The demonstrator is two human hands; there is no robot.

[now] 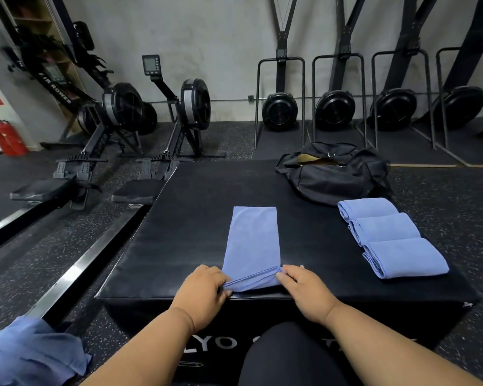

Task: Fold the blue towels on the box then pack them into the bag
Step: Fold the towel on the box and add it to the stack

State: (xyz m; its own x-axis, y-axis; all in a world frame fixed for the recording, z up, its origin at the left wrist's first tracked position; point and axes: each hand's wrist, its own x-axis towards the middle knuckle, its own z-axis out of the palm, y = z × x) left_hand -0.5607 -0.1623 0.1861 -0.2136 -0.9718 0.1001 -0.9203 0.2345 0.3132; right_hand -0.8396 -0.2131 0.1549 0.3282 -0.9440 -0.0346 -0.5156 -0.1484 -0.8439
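While both hands, left [202, 288] and right [301, 288], pinch the towel strip's [253, 240] near corners for folding, 3 folded towels [388, 235] await the bag [335, 174].

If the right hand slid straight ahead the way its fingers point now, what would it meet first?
The right hand pinches the near right corner of the long towel, fingers angled forward-left. It would ride onto that towel's strip first; the bag and folded towels lie off to its right.

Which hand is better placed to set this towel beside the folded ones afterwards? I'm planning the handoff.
Probably the right hand: the three folded towels and the bag lie on its side of the box, nearer than to the left hand.
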